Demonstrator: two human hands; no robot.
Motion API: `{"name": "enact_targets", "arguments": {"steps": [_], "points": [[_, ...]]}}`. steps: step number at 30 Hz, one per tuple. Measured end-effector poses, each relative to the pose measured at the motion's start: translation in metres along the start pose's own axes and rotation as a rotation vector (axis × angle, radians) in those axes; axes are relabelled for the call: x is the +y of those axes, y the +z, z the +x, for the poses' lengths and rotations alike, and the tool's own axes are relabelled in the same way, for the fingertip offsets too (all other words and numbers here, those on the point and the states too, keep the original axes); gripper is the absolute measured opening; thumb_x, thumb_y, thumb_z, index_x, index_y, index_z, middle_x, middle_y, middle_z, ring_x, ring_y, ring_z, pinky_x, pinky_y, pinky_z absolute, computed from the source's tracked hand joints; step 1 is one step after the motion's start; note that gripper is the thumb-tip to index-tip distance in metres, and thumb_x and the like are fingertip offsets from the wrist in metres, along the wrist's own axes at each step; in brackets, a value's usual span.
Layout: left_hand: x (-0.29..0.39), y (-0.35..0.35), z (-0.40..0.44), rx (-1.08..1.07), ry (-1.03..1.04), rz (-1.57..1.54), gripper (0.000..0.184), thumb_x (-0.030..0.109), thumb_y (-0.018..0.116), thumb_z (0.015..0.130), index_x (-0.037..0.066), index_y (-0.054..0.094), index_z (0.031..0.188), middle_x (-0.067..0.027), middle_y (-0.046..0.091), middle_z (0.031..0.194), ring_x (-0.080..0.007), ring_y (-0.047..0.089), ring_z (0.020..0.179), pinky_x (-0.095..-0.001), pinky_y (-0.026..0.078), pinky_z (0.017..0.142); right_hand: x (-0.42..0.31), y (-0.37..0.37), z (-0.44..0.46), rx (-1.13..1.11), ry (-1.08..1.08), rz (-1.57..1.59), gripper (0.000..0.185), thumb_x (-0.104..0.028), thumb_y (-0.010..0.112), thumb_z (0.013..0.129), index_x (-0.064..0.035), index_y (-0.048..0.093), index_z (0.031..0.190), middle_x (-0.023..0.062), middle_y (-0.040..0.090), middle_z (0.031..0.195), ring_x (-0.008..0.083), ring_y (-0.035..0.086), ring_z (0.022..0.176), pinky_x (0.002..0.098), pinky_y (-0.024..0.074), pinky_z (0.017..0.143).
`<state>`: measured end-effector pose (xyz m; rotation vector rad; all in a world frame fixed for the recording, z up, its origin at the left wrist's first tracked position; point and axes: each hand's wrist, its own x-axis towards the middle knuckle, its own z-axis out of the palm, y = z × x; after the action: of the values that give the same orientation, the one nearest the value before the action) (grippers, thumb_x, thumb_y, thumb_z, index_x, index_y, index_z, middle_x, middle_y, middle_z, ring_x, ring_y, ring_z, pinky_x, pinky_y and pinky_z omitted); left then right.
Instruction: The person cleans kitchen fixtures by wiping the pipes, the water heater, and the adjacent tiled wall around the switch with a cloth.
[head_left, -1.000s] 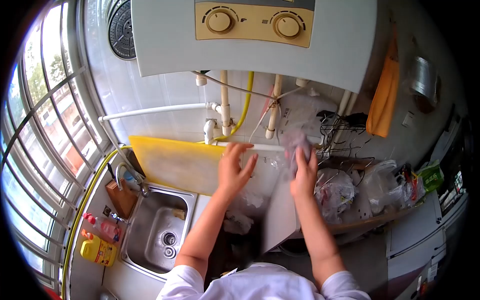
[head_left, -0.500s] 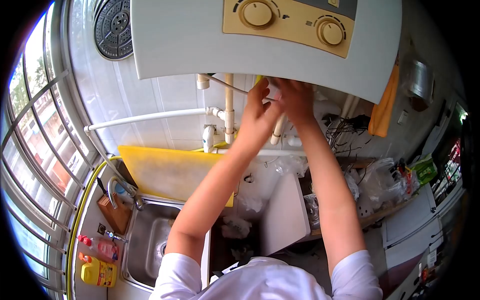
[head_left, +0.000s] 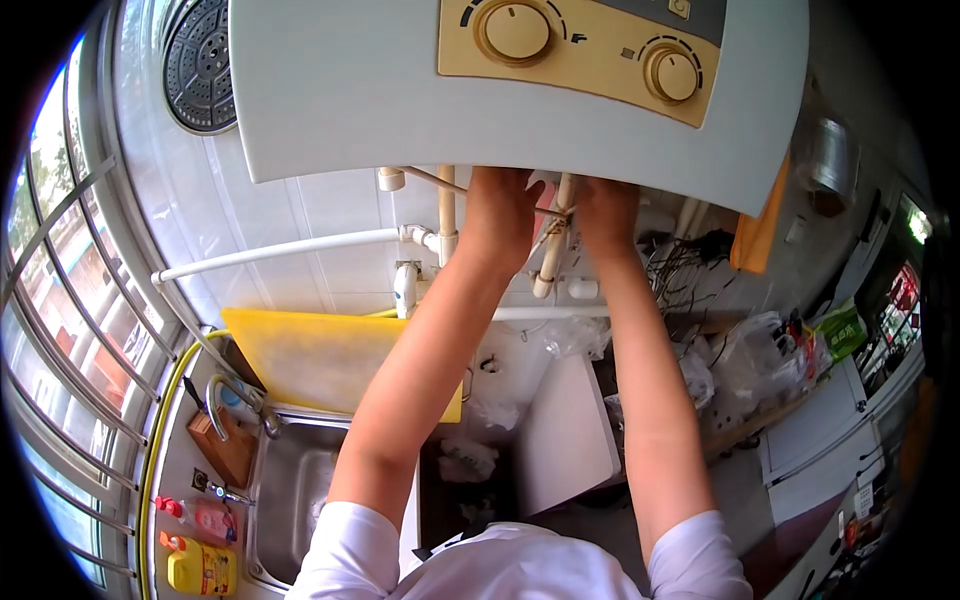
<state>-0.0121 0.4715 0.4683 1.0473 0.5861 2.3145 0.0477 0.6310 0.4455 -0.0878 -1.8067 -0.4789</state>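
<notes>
Both my arms reach up beneath the white water heater, which has two dials on a gold panel. My left hand is left of a beige vertical pipe, its fingertips hidden by the heater's lower edge. Just right of that pipe, my right hand also goes up behind the edge, with its fingers out of sight. What either hand holds or touches cannot be seen. A thin grey hose runs under the heater to the pipe, near my left hand.
At the lower left are a steel sink, a faucet, a knife block and two bottles. A yellow board leans on the wall. Plastic bags and a wire rack are right; an orange cloth hangs there.
Both hands have risen from in front of the wall to beneath the heater. The greyish cloth seen in my right hand one second ago is out of sight. The view has shifted.
</notes>
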Motion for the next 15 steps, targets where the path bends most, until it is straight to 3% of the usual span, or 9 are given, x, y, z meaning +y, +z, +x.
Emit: {"name": "enact_targets", "arguments": {"steps": [2, 3, 6, 8, 9, 11, 13, 15], "points": [[0.001, 0.001, -0.002, -0.032, -0.037, -0.018, 0.06, 0.052, 0.037, 0.098, 0.013, 0.033, 0.144, -0.0074, 0.031, 0.151, -0.0296, 0.028, 0.139, -0.0533, 0.02, 0.111, 0.008, -0.002, -0.012, 0.201, 0.263, 0.318, 0.042, 0.005, 0.065, 0.071, -0.011, 0.068, 0.11, 0.0138, 0.065, 0.103, 0.0374, 0.06, 0.1, 0.0472, 0.048, 0.086], [0.002, 0.001, -0.002, -0.032, -0.04, -0.02, 0.06, 0.052, 0.037, 0.098, 0.013, 0.033, 0.144, -0.0074, 0.031, 0.151, -0.0296, 0.028, 0.139, -0.0533, 0.02, 0.111, 0.002, -0.004, -0.011, 0.199, 0.263, 0.315, 0.042, 0.005, 0.065, 0.071, -0.011, 0.068, 0.11, 0.0138, 0.065, 0.103, 0.0374, 0.06, 0.1, 0.0472, 0.048, 0.086], [0.003, -0.002, 0.001, -0.084, -0.048, -0.011, 0.06, 0.051, 0.038, 0.098, 0.013, 0.032, 0.144, -0.0079, 0.031, 0.151, -0.0295, 0.027, 0.14, -0.0507, 0.02, 0.112, -0.026, -0.011, 0.005, 0.227, 0.117, 0.135, 0.039, 0.003, 0.065, 0.07, -0.0103, 0.068, 0.107, 0.0121, 0.064, 0.107, 0.0359, 0.059, 0.105, 0.0461, 0.0477, 0.088], [0.001, -0.008, 0.006, -0.12, -0.006, -0.033, 0.058, 0.048, 0.038, 0.099, 0.013, 0.033, 0.145, -0.0076, 0.034, 0.15, -0.0304, 0.029, 0.139, -0.0469, 0.022, 0.112, -0.035, -0.013, 0.012, 0.017, -0.028, 0.184, 0.041, 0.004, 0.063, 0.07, -0.0097, 0.067, 0.109, 0.0122, 0.064, 0.106, 0.0359, 0.059, 0.104, 0.0465, 0.0481, 0.088], [-0.002, -0.011, 0.003, -0.121, -0.008, -0.035, 0.058, 0.048, 0.038, 0.099, 0.013, 0.033, 0.145, -0.0076, 0.034, 0.15, -0.0304, 0.029, 0.139, -0.0469, 0.022, 0.112, -0.031, -0.012, 0.009, 0.015, -0.027, 0.181, 0.041, 0.004, 0.063, 0.07, -0.0097, 0.067, 0.109, 0.0122, 0.064, 0.106, 0.0359, 0.059, 0.104, 0.0465, 0.0481, 0.088], [-0.007, -0.02, -0.017, -0.039, 0.106, 0.124, 0.058, 0.04, 0.043, 0.099, 0.009, 0.033, 0.146, -0.0093, 0.037, 0.148, -0.0288, 0.034, 0.138, -0.0432, 0.025, 0.112, -0.02, -0.008, 0.002, 0.029, 0.085, 0.0, 0.045, 0.005, 0.063, 0.07, -0.0105, 0.067, 0.111, 0.0113, 0.065, 0.108, 0.0365, 0.06, 0.102, 0.0455, 0.0492, 0.087], [0.012, -0.012, -0.062, -0.048, 0.27, 0.503, 0.06, 0.031, 0.048, 0.097, 0.003, 0.032, 0.147, -0.0119, 0.039, 0.148, -0.0268, 0.036, 0.136, -0.0414, 0.026, 0.112, -0.028, -0.011, 0.002, 0.102, 0.103, 0.087, 0.044, 0.005, 0.064, 0.071, -0.011, 0.067, 0.112, 0.0108, 0.065, 0.11, 0.0358, 0.061, 0.103, 0.0447, 0.0495, 0.087], [0.008, -0.019, -0.095, 0.06, 0.388, 0.388, 0.063, 0.027, 0.052, 0.094, 0.001, 0.031, 0.147, -0.0127, 0.038, 0.147, -0.0258, 0.036, 0.136, -0.0386, 0.028, 0.111, -0.041, -0.015, 0.006, 0.187, 0.132, 0.166, 0.044, 0.004, 0.065, 0.072, -0.0116, 0.067, 0.113, 0.0104, 0.065, 0.111, 0.0352, 0.061, 0.103, 0.0439, 0.0497, 0.088]]}}
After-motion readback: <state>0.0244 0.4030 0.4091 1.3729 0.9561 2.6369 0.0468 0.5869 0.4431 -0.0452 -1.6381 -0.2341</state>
